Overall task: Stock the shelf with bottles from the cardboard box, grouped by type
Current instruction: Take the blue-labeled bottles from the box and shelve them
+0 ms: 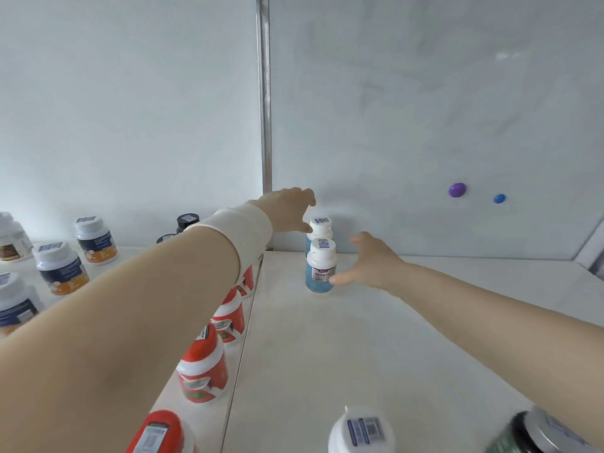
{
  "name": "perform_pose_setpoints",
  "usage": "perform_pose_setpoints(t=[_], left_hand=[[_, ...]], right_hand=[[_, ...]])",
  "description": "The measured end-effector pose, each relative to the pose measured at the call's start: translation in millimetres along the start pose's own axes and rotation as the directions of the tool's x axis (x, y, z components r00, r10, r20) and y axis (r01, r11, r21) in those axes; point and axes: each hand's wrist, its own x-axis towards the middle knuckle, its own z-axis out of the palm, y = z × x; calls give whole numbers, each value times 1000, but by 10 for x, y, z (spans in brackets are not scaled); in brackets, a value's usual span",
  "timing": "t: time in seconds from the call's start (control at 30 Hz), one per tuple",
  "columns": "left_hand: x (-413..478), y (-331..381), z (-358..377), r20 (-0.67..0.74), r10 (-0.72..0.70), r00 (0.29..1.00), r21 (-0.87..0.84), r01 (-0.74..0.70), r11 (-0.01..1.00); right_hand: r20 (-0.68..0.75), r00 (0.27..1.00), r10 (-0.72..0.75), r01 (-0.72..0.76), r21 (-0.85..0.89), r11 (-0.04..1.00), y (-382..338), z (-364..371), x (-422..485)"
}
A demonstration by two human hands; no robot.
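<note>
Head view shows two matching bottles standing upright one behind the other near the back wall of the shelf (408,338), in its right section: the front blue bottle (320,269) and the rear blue bottle (322,225), each with a pale blue body, a white screw cap and a white label band. Each cap carries a small barcode sticker, and the front label has a line of dark print too blurred to read. The left hand (287,207), with a white wristband (238,227), reaches over to the rear bottle; its grip is apart, one fingertip against the left edge of the cap. The right hand (372,259) sits just right of the front bottle with its grip also apart, fingers spread and one fingertip touching the bottle's lower side. A metal post (265,109) divides the shelf; just left of it runs a row of red bottles (204,371), and further left stand white-capped bottles with navy and orange labels (62,269). Bare shelf surface spreads to the right of and in front of the blue pair. At the near edge are a white cap (361,431) with a barcode and a dark green bottle (529,434). A purple magnet (457,190) and a blue magnet (499,198) stick to the back wall.
</note>
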Motion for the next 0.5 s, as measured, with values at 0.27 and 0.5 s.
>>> perform_pose_setpoints(t=[0.27,0.5], left_hand=[[-1377,253,-558,-76,35,996,529,10,849],[-2679,100,-830,-136,-68,988,618,138,774]], right_hand=[[-138,955,-262,188,-399,897,-491,-100,-977],[-162,878,-451,288,-574,767,-1131,347,-1711]])
